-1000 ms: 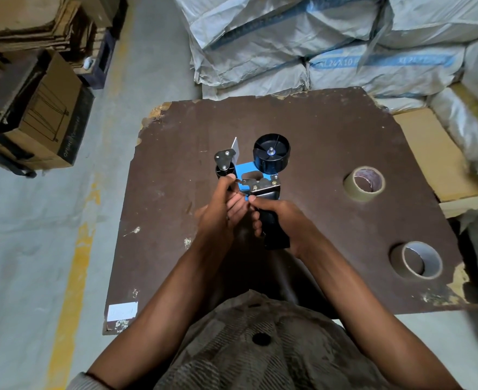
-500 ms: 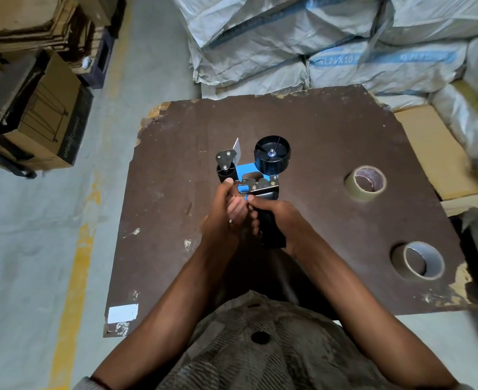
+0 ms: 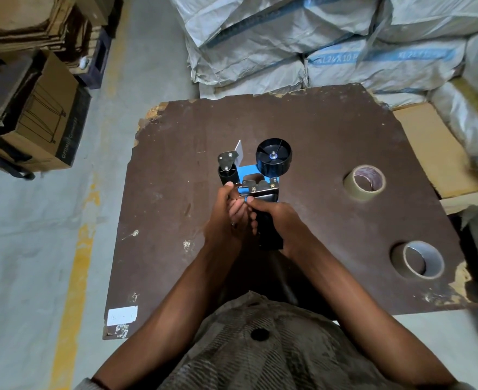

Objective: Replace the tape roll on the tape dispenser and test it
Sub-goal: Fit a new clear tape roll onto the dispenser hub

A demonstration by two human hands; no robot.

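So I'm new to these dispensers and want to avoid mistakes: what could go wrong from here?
1. The left hand has its fingers by the metal cutter plate; its edge may cut them.
2. The dispenser is held above the board; a slip could drop it.
3. Both tape rolls lie out to the right, needing a reach.

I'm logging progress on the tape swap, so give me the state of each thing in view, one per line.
tape dispenser: upright in both hands, black hub bare, no roll mounted
left hand: fingertips at the metal bracket
right hand: closed around the dispenser handle
far tape roll: lying flat on the board, untouched
near tape roll: lying flat on the board, untouched
cardboard box: closed
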